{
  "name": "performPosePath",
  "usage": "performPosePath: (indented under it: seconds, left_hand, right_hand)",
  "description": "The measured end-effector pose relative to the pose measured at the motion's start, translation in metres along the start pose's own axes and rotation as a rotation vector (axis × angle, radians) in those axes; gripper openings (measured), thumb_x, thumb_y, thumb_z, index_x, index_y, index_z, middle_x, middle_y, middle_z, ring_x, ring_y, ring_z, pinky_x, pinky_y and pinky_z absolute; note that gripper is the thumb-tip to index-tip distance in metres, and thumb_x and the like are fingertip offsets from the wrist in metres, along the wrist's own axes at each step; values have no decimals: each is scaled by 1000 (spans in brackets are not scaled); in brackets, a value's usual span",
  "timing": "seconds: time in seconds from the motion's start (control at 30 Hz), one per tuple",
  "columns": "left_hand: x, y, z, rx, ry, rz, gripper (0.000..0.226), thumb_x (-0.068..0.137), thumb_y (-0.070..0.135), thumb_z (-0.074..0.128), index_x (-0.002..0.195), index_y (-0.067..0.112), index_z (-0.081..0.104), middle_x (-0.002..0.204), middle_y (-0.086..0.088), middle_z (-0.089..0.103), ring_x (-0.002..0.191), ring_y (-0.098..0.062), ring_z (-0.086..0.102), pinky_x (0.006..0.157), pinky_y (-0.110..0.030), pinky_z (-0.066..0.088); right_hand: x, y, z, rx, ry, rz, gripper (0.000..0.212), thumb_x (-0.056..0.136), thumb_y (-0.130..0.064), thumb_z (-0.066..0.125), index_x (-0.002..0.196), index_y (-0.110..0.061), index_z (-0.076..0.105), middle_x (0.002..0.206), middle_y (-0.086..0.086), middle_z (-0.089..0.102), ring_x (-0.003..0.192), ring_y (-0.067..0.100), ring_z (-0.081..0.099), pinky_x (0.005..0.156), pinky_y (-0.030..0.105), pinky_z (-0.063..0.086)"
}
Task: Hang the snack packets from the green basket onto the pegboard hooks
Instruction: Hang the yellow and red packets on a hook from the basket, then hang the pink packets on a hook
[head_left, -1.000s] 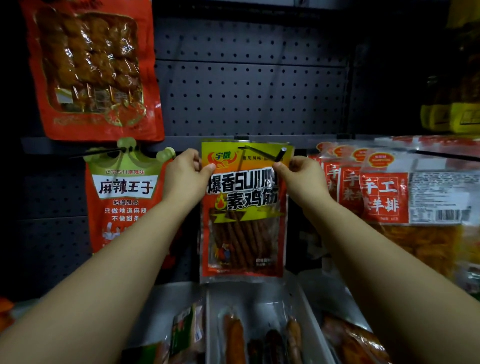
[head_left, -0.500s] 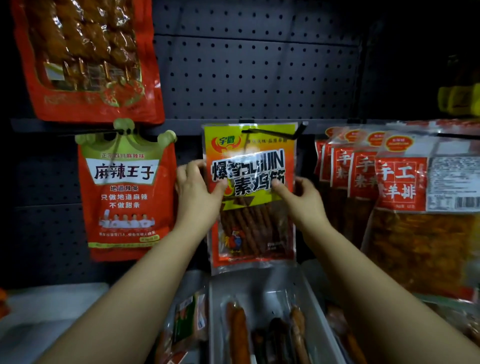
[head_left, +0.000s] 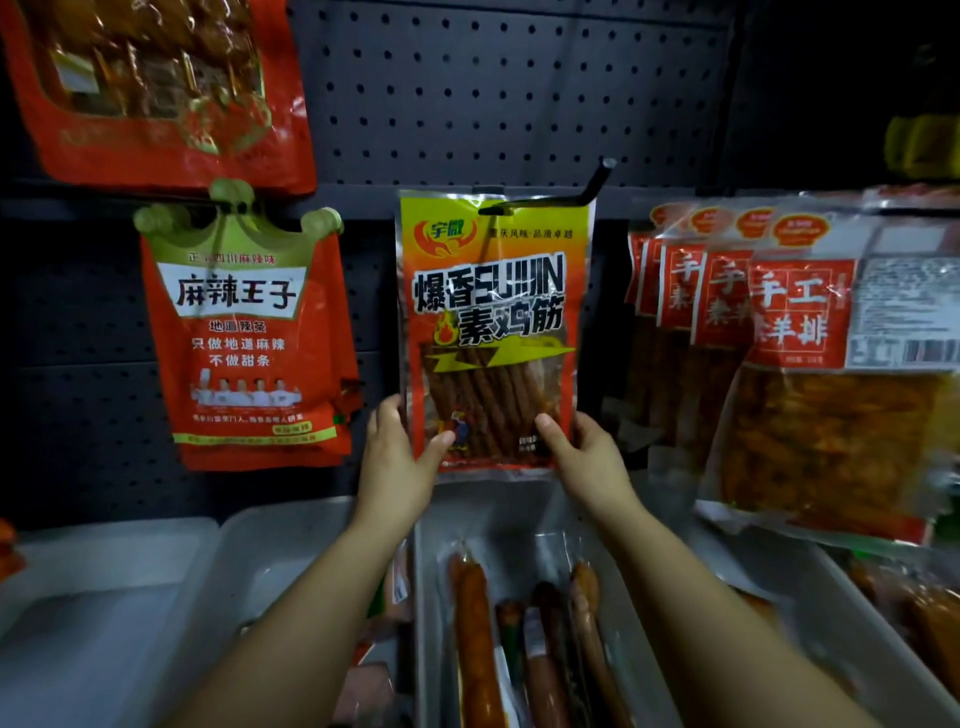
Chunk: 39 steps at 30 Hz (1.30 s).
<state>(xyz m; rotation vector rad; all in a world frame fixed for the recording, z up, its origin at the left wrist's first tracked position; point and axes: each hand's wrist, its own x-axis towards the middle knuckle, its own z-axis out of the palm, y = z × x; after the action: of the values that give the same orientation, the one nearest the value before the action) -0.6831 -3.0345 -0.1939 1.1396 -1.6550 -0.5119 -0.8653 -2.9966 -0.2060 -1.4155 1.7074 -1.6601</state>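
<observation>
We have the yellow-orange packet on the black hook, which passes through the hole at its top edge; the hook tip bends up and to the right. The packet hangs flat against the pegboard, centre of view.

Our left hand grasps its lower left corner, thumb on the front face, fingers behind the edge. Our right hand grasps the lower right corner the same way, thumb on the front. Both grips are light pinches at the bottom edge.

To the left hangs the crown-top red packet, apart from ours. Above that, a large red packet. To the right, a row of red-label packets, overlapping one another, close to ours but not touching.

Below our hands sits a grey tray with sausages lying lengthwise. More trays flank it on both sides; contents at far right are blurred.
</observation>
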Motion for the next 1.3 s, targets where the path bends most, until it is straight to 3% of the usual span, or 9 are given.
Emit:
performPosePath:
  seconds: [0.2, 0.37, 0.53, 0.63, 0.73, 0.97, 1.13, 1.27, 1.3]
  left_hand:
    - [-21, -14, 1, 62, -49, -93, 55, 89, 22, 62, 136, 2, 40, 136, -18, 44, 123, -32, 47, 103, -39, 39]
    - [-67, -18, -8, 70, -45, -232, 46, 89, 20, 62, 129, 8, 45, 129, -13, 54, 99, -22, 58, 85, -35, 47]
    - [-138, 23, -11, -89, 17, -132, 21, 87, 10, 62, 106, 14, 54, 100, -4, 59, 85, -12, 58, 71, -17, 46]
    - [-191, 65, 3, -277, -138, -58, 26, 88, 4, 59, 90, 29, 54, 80, 5, 57, 66, 7, 54, 62, -3, 41]
    - [-249, 96, 33, -387, -384, 1, 24, 88, 10, 59, 86, 34, 58, 75, 2, 58, 62, 2, 52, 61, -8, 43]
    - [-386, 95, 146, -385, -823, -232, 27, 86, 7, 63, 79, 34, 63, 67, 10, 59, 59, 3, 53, 61, -13, 44]
    - [-464, 67, 208, -216, -1001, -306, 14, 86, 1, 61, 90, 13, 62, 71, 7, 58, 64, 5, 55, 65, -12, 41]
    - [-491, 41, 239, -61, -1059, -365, 17, 89, 4, 59, 102, 14, 59, 89, 6, 58, 88, -11, 57, 69, -17, 42]
    - [-492, 35, 244, -45, -1049, -372, 17, 89, 5, 59, 104, 13, 59, 93, 2, 58, 92, -14, 58, 69, -18, 42]
  right_hand:
    - [-32, 17, -7, -37, -59, 161, 19, 93, -29, 57, 109, -18, 58, 92, -6, 64, 87, 14, 63, 64, 19, 43]
    - [-74, 23, -29, -30, -76, 289, 34, 90, -22, 61, 123, -14, 54, 102, 10, 68, 89, 20, 64, 83, 36, 54]
    - [-136, 16, -88, 65, -158, 237, 11, 90, -14, 62, 101, -18, 62, 75, -1, 63, 59, 2, 57, 61, 16, 47]
    - [-181, 20, -144, 114, -131, 209, 14, 90, -7, 60, 86, -19, 64, 65, -1, 59, 47, -3, 49, 51, 10, 42]
    - [-229, 37, -206, 98, -79, 266, 14, 90, -6, 60, 85, -18, 65, 66, 3, 60, 54, 4, 52, 56, 16, 44]
    - [-352, 134, -334, -195, -98, 650, 26, 92, -1, 54, 72, -15, 59, 64, 2, 59, 46, -3, 52, 48, 8, 40]
    - [-417, 217, -367, -431, -302, 939, 36, 92, -10, 57, 58, -20, 52, 66, 14, 53, 60, 19, 49, 64, 37, 41]
    - [-420, 265, -354, -395, -307, 929, 9, 88, -17, 65, 96, -15, 62, 88, 8, 65, 79, 19, 62, 82, 35, 49]
    - [-416, 277, -348, -302, -220, 926, 32, 86, -16, 67, 115, -9, 56, 105, 11, 66, 96, 25, 64, 92, 40, 49]
